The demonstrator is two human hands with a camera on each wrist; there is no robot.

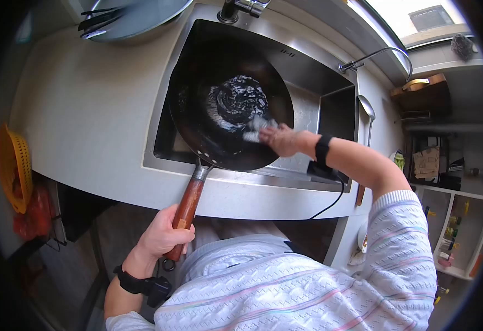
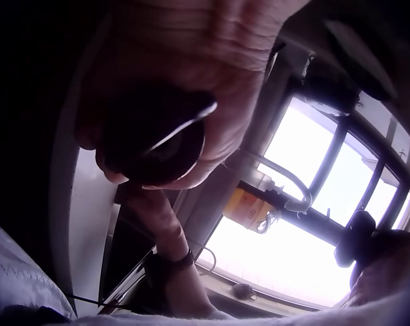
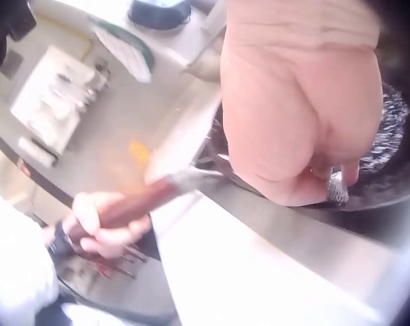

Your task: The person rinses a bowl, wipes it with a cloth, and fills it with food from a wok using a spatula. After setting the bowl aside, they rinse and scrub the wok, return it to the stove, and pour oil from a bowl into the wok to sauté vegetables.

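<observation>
Right hand (image 1: pixel 283 139), centre of the head view: fingers curled round a steel scourer (image 1: pixel 257 130), pressed to the inner wall of a black wok (image 1: pixel 227 96) beside a patch of suds. Left hand (image 1: pixel 164 234), lower centre: fingers wrapped fully round the end of the wok's reddish wooden handle (image 1: pixel 188 204). The wok sits tilted in the steel sink (image 1: pixel 330 105) at upper centre, its long axis running from the handle at lower left up to the bowl at upper right; white counter (image 1: pixel 87 110) to the left.
</observation>
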